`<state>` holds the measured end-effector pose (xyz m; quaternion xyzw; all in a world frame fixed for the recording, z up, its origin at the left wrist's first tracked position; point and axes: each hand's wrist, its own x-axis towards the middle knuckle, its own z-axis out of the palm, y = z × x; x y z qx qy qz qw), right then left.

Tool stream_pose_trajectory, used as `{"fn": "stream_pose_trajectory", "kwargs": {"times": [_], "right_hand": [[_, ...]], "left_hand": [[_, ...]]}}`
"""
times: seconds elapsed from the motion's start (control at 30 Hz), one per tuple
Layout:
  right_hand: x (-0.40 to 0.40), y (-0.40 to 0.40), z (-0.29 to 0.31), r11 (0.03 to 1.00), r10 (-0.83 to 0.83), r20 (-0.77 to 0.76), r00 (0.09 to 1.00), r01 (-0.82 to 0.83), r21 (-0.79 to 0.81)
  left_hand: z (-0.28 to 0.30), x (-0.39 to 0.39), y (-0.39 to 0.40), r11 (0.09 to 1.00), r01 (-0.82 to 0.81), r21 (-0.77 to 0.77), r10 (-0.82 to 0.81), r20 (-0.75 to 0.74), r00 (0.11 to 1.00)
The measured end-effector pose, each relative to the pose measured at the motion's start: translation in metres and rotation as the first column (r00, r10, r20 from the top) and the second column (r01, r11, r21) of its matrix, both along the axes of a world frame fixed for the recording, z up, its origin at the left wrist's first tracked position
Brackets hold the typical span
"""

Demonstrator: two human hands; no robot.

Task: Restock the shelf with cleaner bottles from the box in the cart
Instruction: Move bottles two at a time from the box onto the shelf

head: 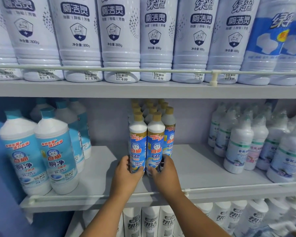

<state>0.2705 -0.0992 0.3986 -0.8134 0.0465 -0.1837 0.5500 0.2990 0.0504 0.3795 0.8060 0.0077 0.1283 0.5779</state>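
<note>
We had our left hand [125, 171] wrapped round one cleaner bottle [138, 142] and right hand [164, 171] gripping its neighbor [155, 144] on the middle shelf [101, 168].

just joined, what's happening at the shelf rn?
A person is stocking the middle shelf. The left hand grips the left front gold-capped bottle, the right hand grips the right front gold-capped bottle, both standing upright at the head of their rows. Box and cart are out of view.
</note>
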Motion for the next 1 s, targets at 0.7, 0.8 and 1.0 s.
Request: {"fn": "stream_pose_trajectory", "kwargs": {"times": [0.7, 0.8, 1.0], "right_hand": [[0.002, -0.04, 0.029, 0.991, -0.116, 0.171, 0.978, 0.125, -0.045], [0.019, -0.049, 0.043, 0.994, -0.107, 0.067, 0.992, 0.107, 0.007], [0.057, -0.043, 0.052, 0.976, -0.026, 0.043, 0.999, 0.016, 0.215]], "left_hand": [[0.07, 0.003, 0.014, 0.998, 0.036, -0.058, -0.038, -0.035, 0.999], [0.092, 0.019, 0.013, 0.995, 0.008, -0.101, -0.017, -0.081, 0.997], [0.105, 0.058, -0.001, 0.901, 0.061, -0.43, -0.172, -0.225, 0.959]]}}
